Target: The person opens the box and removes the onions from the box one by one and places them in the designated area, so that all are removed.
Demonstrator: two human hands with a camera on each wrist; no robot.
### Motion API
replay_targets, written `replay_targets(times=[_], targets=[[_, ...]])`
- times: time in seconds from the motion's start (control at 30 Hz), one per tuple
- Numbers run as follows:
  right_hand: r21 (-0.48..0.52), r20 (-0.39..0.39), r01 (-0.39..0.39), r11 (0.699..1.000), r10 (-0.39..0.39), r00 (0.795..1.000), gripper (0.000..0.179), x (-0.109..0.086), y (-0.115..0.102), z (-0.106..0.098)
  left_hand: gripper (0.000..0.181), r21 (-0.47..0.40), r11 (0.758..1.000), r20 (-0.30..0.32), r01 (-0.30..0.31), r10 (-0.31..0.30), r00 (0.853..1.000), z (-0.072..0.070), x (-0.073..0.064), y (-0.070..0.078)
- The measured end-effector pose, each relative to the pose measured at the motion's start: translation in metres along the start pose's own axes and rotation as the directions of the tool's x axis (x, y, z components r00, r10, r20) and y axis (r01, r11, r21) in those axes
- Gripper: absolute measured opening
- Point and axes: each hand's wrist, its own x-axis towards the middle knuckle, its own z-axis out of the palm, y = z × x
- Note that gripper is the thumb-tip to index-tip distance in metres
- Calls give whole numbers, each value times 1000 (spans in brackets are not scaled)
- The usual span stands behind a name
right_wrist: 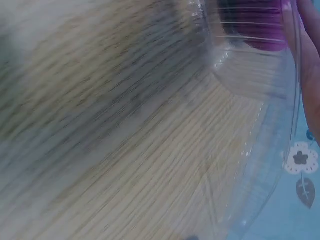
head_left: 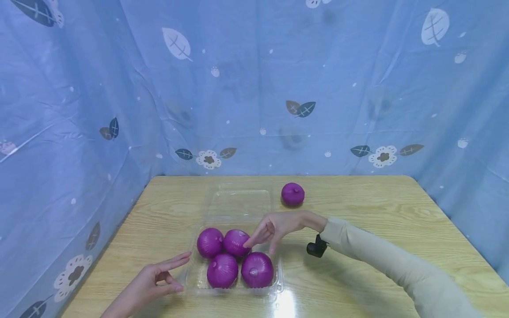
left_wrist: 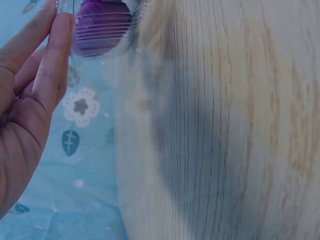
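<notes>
Several purple onions (head_left: 221, 270) sit in the base of a clear plastic clamshell box (head_left: 192, 282). My right hand (head_left: 281, 224) reaches over the box's right side from behind, fingers pointing down. One fingertip is at the back right onion (head_left: 235, 242), and the thumb is behind the front right onion (head_left: 257, 270). In the right wrist view, its fingers (right_wrist: 310, 65) show only at the edge, beside the clear plastic. My left hand (head_left: 153, 282) is at the box's left side with fingers extended. The left wrist view has those fingertips (left_wrist: 61, 35) up against the plastic wall.
The box's clear lid (head_left: 240, 204) lies folded back on the wooden table (head_left: 358, 198). One more purple onion (head_left: 292, 194) stands behind and right of the box. Blue patterned curtains (head_left: 254, 88) hang around the table's back and sides.
</notes>
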Motion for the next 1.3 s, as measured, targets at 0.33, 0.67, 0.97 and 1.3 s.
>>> replay_targets(times=[0.33,0.67,0.97,1.3], targets=[[-76,91,-149,986,156,984,57,30,-5,6,58,-48,998,9,39,-38,999,-1,-1,2],[-376,159,-173,910,248,956,65,36,-9,18,58,-22,1000,-5,22,-22,1000,0,1,0],[-254,163,-132,958,176,971,45,32,-11,19,59,-44,999,1,-10,10,1000,1,0,-4],[-186,94,-37,982,55,994,46,10,-24,21,60,-22,1000,1,2,-2,1000,0,-1,-2]])
